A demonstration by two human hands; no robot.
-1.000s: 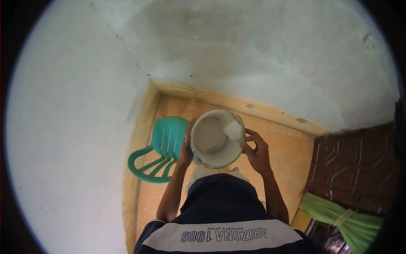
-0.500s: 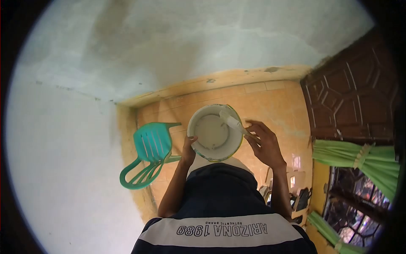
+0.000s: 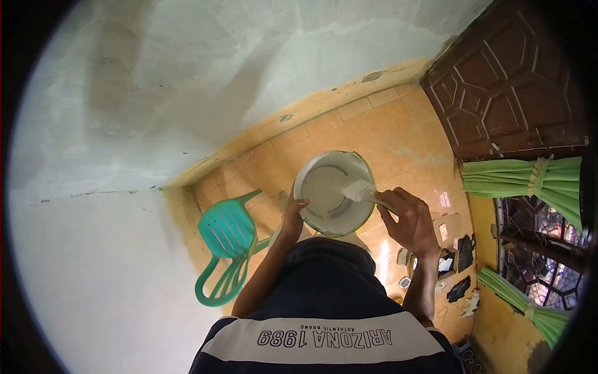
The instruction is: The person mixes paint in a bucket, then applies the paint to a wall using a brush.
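Observation:
My left hand (image 3: 293,218) grips the left side of a white bucket (image 3: 303,187), thumb over the rim and fingers hidden behind the wall. Pale, whitish paint (image 3: 325,190) lies in the bottom of the bucket. In my right hand (image 3: 408,221) is the handle of a paintbrush (image 3: 358,191), pinched between thumb and fingers. Its whitish bristle end reaches over the right rim into the bucket, above the paint.
A green plastic chair (image 3: 227,230) stands on the tiled floor (image 3: 386,131) to the left. Patchy walls (image 3: 205,56) rise ahead and at left. A brown panelled door (image 3: 504,81), green curtains (image 3: 529,184) and a window are at right, with several dark items (image 3: 460,287) on the floor below.
My view has turned, so the room appears tilted. The bucket sits further right in view, and the brush now lies flatter across its right rim.

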